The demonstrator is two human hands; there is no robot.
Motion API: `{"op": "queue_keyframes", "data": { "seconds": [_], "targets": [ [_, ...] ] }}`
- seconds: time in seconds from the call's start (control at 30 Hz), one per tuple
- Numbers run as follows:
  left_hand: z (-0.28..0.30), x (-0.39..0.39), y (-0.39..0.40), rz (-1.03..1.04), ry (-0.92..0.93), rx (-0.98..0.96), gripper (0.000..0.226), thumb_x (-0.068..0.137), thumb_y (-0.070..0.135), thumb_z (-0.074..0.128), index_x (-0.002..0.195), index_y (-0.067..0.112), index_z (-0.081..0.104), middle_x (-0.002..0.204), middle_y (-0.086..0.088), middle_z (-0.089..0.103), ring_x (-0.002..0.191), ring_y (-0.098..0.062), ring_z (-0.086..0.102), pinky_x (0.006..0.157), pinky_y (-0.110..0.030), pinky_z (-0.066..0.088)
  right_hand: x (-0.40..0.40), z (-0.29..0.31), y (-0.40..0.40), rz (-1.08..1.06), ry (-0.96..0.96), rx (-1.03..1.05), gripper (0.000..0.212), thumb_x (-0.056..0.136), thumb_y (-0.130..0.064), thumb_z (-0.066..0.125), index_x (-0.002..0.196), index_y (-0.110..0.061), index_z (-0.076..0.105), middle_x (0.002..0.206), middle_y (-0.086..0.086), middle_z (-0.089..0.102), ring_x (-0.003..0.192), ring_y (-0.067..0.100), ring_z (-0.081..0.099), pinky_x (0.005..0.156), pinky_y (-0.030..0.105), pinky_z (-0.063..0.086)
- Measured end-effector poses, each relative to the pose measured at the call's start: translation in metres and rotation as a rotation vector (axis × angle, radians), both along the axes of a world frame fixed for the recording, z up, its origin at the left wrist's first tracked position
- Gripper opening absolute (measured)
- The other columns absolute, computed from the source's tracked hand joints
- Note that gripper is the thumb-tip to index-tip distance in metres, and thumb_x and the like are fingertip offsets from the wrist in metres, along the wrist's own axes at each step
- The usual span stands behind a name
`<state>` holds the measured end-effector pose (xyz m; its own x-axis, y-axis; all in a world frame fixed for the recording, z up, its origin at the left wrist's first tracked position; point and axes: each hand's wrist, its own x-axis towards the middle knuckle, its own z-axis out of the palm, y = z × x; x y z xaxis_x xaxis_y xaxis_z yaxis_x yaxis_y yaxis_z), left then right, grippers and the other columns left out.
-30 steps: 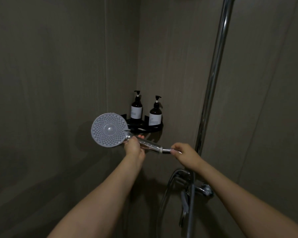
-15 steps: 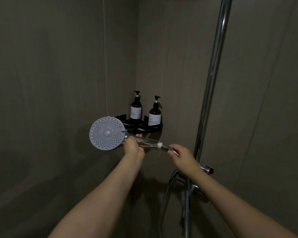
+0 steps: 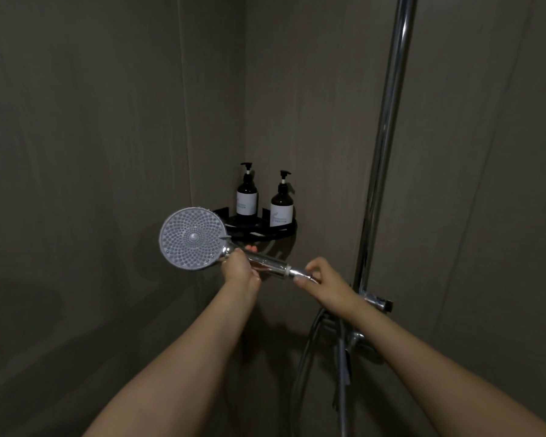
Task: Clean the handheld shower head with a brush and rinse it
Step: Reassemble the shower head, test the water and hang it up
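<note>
The handheld shower head (image 3: 192,238) has a round grey nozzle face turned toward me and a shiny, partly clear handle running down to the right. My left hand (image 3: 238,267) grips the handle just below the head. My right hand (image 3: 323,282) pinches the chrome end of the handle where the hose joins. The hose (image 3: 306,351) hangs down below my right wrist. No brush is in view.
A black corner shelf (image 3: 267,231) behind the shower head carries two dark pump bottles (image 3: 247,193) (image 3: 282,203). A chrome riser pipe (image 3: 388,121) runs up the right wall to the mixer valve (image 3: 375,302). Dark tiled walls close in on both sides.
Both hands and the shower head have shifted slightly left and up. My right hand's fingers have moved on the handle's end fitting. The view tilted a little, showing more of the valve.
</note>
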<state>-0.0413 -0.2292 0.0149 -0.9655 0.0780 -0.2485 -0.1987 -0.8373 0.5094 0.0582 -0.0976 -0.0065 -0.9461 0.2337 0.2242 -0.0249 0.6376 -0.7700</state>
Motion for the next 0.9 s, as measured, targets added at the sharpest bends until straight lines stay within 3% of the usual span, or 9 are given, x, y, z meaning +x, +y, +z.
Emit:
{"op": "queue_keyframes", "data": {
  "seconds": [0.23, 0.3, 0.4, 0.5, 0.57, 0.67, 0.77, 0.83, 0.9],
  "targets": [
    [0.002, 0.008, 0.003, -0.058, -0.008, 0.003, 0.017, 0.098, 0.003, 0.037, 0.108, 0.009, 0.048, 0.084, -0.005, 0.051, 0.075, -0.013, 0.054, 0.084, -0.026, 0.047, -0.001, 0.002, 0.003, -0.04, 0.046, 0.164, 0.021, 0.096, -0.034, 0.047, 0.083, -0.019, 0.051, 0.075, 0.001, 0.055, 0.072, 0.019, 0.053, 0.059, 0.027, 0.035],
    [0.002, 0.007, 0.003, -0.044, -0.011, -0.001, 0.018, 0.097, 0.0, 0.036, 0.09, 0.009, 0.05, 0.08, -0.004, 0.05, 0.071, -0.013, 0.052, 0.071, -0.024, 0.048, -0.001, -0.001, 0.003, 0.003, 0.044, 0.148, 0.015, 0.092, -0.033, 0.055, 0.09, -0.02, 0.047, 0.077, -0.003, 0.055, 0.071, 0.013, 0.052, 0.059, 0.025, 0.037],
    [0.004, 0.008, 0.005, -0.037, -0.02, 0.0, 0.024, 0.097, 0.0, 0.035, 0.079, 0.011, 0.047, 0.079, -0.005, 0.049, 0.07, -0.013, 0.051, 0.066, -0.023, 0.047, -0.004, 0.002, 0.003, -0.066, 0.044, 0.163, 0.031, 0.098, -0.031, 0.043, 0.069, -0.021, 0.049, 0.073, 0.002, 0.055, 0.072, 0.019, 0.052, 0.064, 0.027, 0.036],
    [0.001, 0.008, 0.008, -0.052, -0.024, -0.002, 0.02, 0.098, 0.002, 0.035, 0.085, 0.01, 0.048, 0.08, -0.005, 0.049, 0.071, -0.013, 0.052, 0.079, -0.026, 0.047, -0.003, 0.002, 0.007, -0.06, 0.012, 0.095, 0.026, 0.096, -0.038, 0.045, 0.076, -0.023, 0.049, 0.07, -0.002, 0.052, 0.071, 0.018, 0.051, 0.06, 0.027, 0.035],
    [0.0, 0.008, 0.01, -0.051, -0.023, -0.003, 0.019, 0.098, 0.002, 0.035, 0.09, 0.01, 0.049, 0.08, -0.005, 0.049, 0.071, -0.013, 0.052, 0.071, -0.025, 0.049, -0.002, 0.0, 0.008, -0.044, 0.0, 0.108, 0.022, 0.094, -0.037, 0.051, 0.076, -0.026, 0.045, 0.068, -0.006, 0.048, 0.067, 0.014, 0.048, 0.056, 0.026, 0.034],
    [-0.002, 0.006, 0.013, -0.049, -0.018, 0.008, 0.016, 0.099, 0.002, 0.033, 0.106, 0.009, 0.045, 0.08, -0.005, 0.048, 0.069, -0.012, 0.051, 0.063, -0.023, 0.047, -0.003, 0.002, 0.01, -0.075, 0.023, 0.087, 0.035, 0.098, -0.038, 0.041, 0.066, -0.023, 0.045, 0.063, -0.004, 0.044, 0.068, 0.018, 0.048, 0.055, 0.026, 0.032],
    [-0.003, 0.005, 0.015, -0.062, -0.005, -0.014, 0.019, 0.099, 0.003, 0.034, 0.114, 0.009, 0.044, 0.08, -0.004, 0.049, 0.069, -0.012, 0.051, 0.063, -0.023, 0.048, -0.003, 0.001, 0.013, -0.045, 0.014, 0.065, 0.02, 0.092, -0.038, 0.053, 0.082, -0.021, 0.048, 0.067, -0.007, 0.045, 0.064, 0.011, 0.044, 0.055, 0.025, 0.033],
    [-0.003, 0.007, 0.015, -0.067, 0.002, -0.025, 0.026, 0.099, 0.003, 0.034, 0.122, 0.008, 0.044, 0.081, -0.005, 0.049, 0.07, -0.013, 0.052, 0.071, -0.025, 0.049, -0.003, 0.0, 0.015, -0.043, -0.003, 0.13, 0.026, 0.095, -0.037, 0.047, 0.073, -0.023, 0.047, 0.066, -0.005, 0.046, 0.061, 0.009, 0.043, 0.058, 0.027, 0.035],
    [-0.003, 0.008, 0.015, -0.069, 0.006, -0.026, 0.032, 0.099, 0.003, 0.035, 0.13, 0.004, 0.043, 0.082, -0.005, 0.049, 0.072, -0.013, 0.052, 0.081, -0.025, 0.047, -0.002, -0.002, 0.016, -0.034, 0.008, 0.087, 0.025, 0.096, -0.039, 0.044, 0.078, -0.023, 0.048, 0.067, -0.006, 0.046, 0.062, 0.01, 0.045, 0.061, 0.028, 0.036]
  ]
}}
